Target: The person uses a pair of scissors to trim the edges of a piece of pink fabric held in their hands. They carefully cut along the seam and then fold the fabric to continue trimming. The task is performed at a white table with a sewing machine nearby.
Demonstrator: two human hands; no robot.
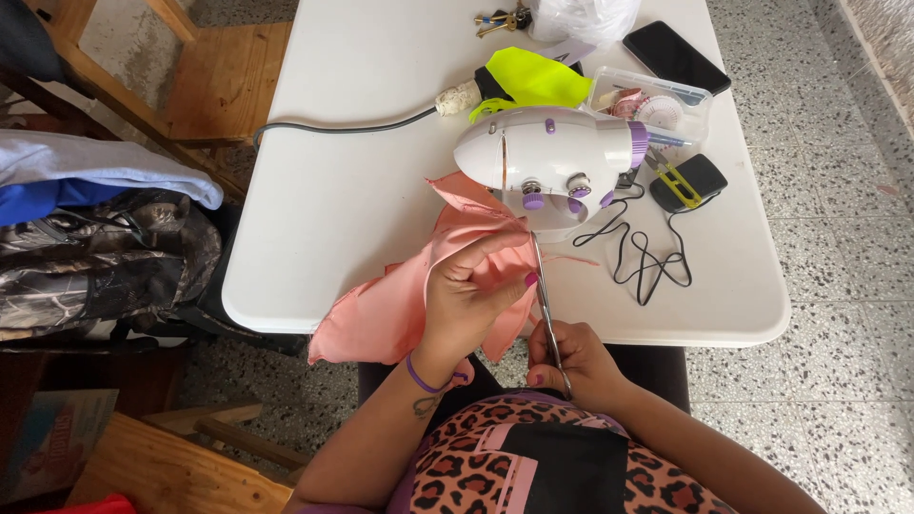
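Salmon-pink fabric (400,305), draped over the near edge of the white counter (333,190) and running up under the small white sewing machine (543,162). Left hand (471,295) on top of the cloth, fingers (495,252) clenched around a bunched fold just below the machine's needle end. Right hand (576,362) low at the counter's edge, fingers wrapped around the handles of slim metal scissors (545,305), blades pointing up toward the machine and lying just beside the left thumb, against the fabric. Purple band around the left wrist.

Behind the machine: neon-yellow cloth (528,81), clear plastic box (657,100) of sewing notions, black phone (676,57), bunch of keys (500,19). To the right of the machine, black foot pedal (690,181) with yellow thread snips (678,181) lying across it, and loose black cable (647,257) coiled on the counter. Grey cord (343,128) trailing off to the left. Camouflage bag (105,257) beside the counter, on the left.
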